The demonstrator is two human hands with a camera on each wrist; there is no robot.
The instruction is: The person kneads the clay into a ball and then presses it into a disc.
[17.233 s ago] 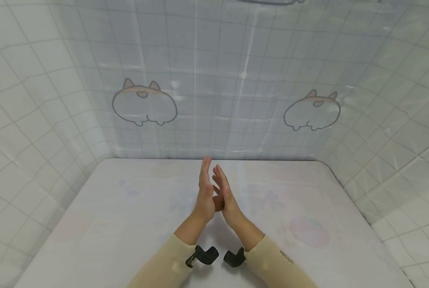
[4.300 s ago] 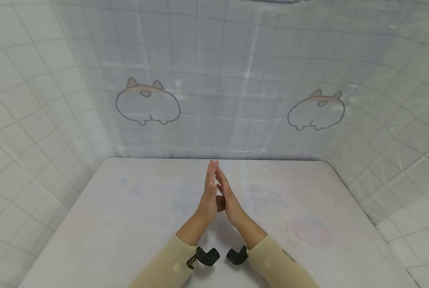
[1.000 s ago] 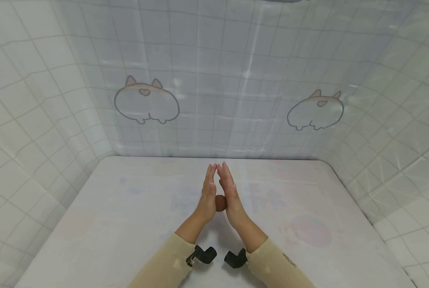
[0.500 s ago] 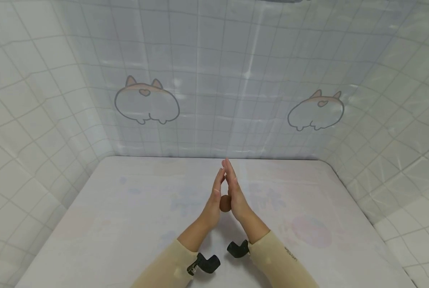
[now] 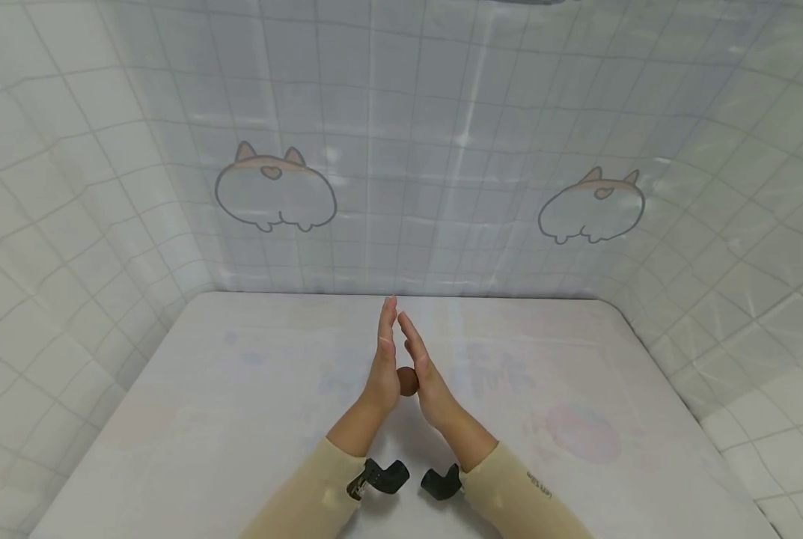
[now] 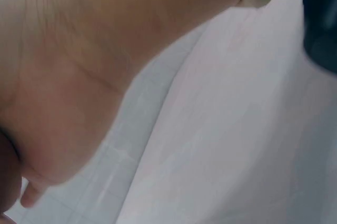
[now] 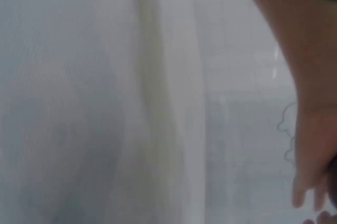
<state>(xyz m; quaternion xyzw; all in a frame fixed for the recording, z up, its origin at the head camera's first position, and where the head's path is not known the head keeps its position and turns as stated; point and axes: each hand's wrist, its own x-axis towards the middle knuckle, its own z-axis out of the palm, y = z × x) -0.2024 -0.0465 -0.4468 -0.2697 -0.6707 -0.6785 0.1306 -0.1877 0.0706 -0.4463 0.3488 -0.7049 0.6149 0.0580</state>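
A small brown ball [image 5: 408, 381] sits between the palms, near their heels. My left hand [image 5: 383, 370] presses it from the left with straight fingers pointing forward. From the other side my right hand [image 5: 432, 385] presses it, also with fingers extended. The left fingertips reach a little farther forward than the right ones. In the left wrist view, part of the ball [image 6: 7, 174] shows against the palm at the lower left edge. The right wrist view catches only a dark sliver of the ball [image 7: 333, 182] at its right edge.
Both hands are over a pale tabletop [image 5: 239, 419] with faint coloured prints. A tiled sheet wall [image 5: 401, 187] with cartoon animal outlines rises behind it, and similar walls flank both sides. Black wrist camera mounts [image 5: 388, 477] stick out from the beige sleeves [image 5: 307, 494].
Half a second ago the right hand was farther forward; now it has slid back and the left hand forward. Both hands and the brown ball have shifted slightly left.
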